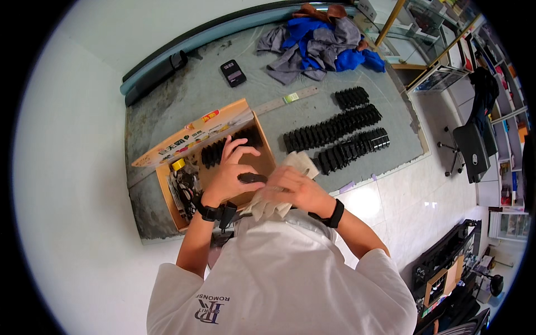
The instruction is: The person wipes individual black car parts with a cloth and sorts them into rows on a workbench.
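Note:
Between the thumb and fingers of my left hand [234, 171] is a small black oval part [252, 178], held above an open cardboard box [264, 146]. My right hand [299, 190], slightly blurred, grips a beige cloth [259, 205] close to that part; whether the cloth touches it I cannot tell. Inside the box, a row of similar black parts [212, 154] lies along the back wall, partly hidden by my left fingers. Right of the box, black parts stand in a short row [351, 97], a long row [333, 127] and a front row [354, 150].
A steel ruler [272, 105] lies behind the box on the grey tabletop [192, 88]. Farther back are a black device [233, 73] and a heap of grey and blue cloths [314, 46]. Cables and a yellow-capped item [178, 164] fill the box's left end. An office chair [473, 146] stands right.

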{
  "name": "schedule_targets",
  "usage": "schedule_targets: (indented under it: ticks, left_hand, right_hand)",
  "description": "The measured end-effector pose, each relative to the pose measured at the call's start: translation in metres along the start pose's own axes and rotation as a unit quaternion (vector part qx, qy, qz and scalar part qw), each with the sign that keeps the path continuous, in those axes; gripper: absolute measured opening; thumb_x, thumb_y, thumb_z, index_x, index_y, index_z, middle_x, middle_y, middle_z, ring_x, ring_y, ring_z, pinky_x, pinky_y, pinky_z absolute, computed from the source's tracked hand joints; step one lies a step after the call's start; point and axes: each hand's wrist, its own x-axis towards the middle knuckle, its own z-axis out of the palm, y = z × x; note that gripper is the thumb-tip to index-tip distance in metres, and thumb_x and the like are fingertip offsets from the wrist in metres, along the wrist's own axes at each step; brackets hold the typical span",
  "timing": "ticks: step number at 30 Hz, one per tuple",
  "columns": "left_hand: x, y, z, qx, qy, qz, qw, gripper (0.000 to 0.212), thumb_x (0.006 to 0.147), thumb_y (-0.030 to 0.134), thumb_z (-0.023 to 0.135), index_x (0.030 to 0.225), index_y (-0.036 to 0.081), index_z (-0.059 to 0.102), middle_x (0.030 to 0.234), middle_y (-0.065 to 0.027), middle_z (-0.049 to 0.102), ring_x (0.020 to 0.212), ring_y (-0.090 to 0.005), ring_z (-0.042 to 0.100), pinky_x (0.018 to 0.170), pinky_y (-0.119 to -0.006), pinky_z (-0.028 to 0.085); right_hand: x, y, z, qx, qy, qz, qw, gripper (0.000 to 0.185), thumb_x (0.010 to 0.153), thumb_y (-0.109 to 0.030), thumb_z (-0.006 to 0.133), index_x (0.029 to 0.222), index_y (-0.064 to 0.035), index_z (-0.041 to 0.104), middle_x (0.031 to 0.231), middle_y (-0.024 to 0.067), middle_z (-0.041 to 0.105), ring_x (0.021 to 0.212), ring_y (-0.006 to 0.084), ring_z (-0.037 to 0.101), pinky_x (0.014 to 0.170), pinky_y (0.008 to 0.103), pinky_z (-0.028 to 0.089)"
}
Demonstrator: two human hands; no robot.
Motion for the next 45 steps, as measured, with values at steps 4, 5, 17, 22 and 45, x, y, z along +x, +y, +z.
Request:
schedule_targets:
  ticks: [4, 5, 17, 22, 45]
  left_hand:
    - [0.002, 0.006, -0.004, 0.005, 0.016, -0.010, 1.000, 0.041, 0.063, 0.040, 0.100, 0.073, 0.011, 0.073, 0.128, -0.0020, 0.064, 0.145, -0.0357, 0.043, 0.132, -0.061, 0.016]
    - [0.002, 0.007, -0.003, 0.005, 0.017, -0.011, 1.000, 0.043, 0.062, 0.042, 0.100, 0.073, 0.012, 0.073, 0.127, -0.0009, 0.065, 0.145, -0.0352, 0.044, 0.131, -0.061, 0.018]
    - [-0.009, 0.005, 0.029, 0.037, -0.025, -0.035, 0.998, 0.042, 0.095, 0.041, 0.077, 0.123, 0.011, 0.075, 0.149, -0.0045, 0.059, 0.149, -0.0332, 0.043, 0.129, -0.062, 0.019]
    - [-0.009, 0.005, 0.034, 0.009, -0.077, -0.058, 0.995, 0.046, 0.101, 0.034, 0.071, 0.139, 0.010, 0.064, 0.149, -0.0082, 0.061, 0.150, -0.0332, 0.045, 0.131, -0.063, 0.014]
    - [-0.005, 0.025, 0.007, 0.202, -0.058, -0.028, 0.977, 0.059, 0.085, 0.018, 0.079, 0.142, 0.017, 0.065, 0.121, -0.0100, 0.070, 0.127, -0.0240, 0.063, 0.133, -0.063, 0.016]
  right_hand:
    - [-0.010, 0.010, -0.001, -0.032, -0.015, 0.032, 0.999, 0.030, 0.081, -0.014, 0.071, 0.111, -0.0115, 0.076, 0.123, 0.0065, 0.067, 0.116, 0.0269, 0.065, 0.110, 0.0449, 0.052]
    - [-0.011, 0.011, -0.001, -0.034, -0.017, 0.034, 0.999, 0.029, 0.082, -0.014, 0.071, 0.111, -0.0110, 0.076, 0.124, 0.0067, 0.068, 0.117, 0.0274, 0.065, 0.110, 0.0451, 0.052]
    - [-0.020, 0.017, 0.020, -0.045, 0.055, 0.068, 0.995, 0.031, 0.081, -0.011, 0.070, 0.111, -0.0067, 0.075, 0.130, 0.0102, 0.069, 0.125, 0.0336, 0.064, 0.109, 0.0484, 0.054]
    - [-0.025, 0.014, 0.021, -0.045, 0.071, 0.088, 0.993, 0.036, 0.078, -0.005, 0.070, 0.114, -0.0067, 0.077, 0.135, 0.0119, 0.069, 0.125, 0.0359, 0.064, 0.108, 0.0492, 0.054]
    - [-0.032, 0.015, -0.010, -0.070, 0.215, 0.082, 0.971, 0.042, 0.077, -0.006, 0.074, 0.118, -0.0049, 0.078, 0.121, 0.0136, 0.074, 0.115, 0.0349, 0.070, 0.106, 0.0519, 0.054]
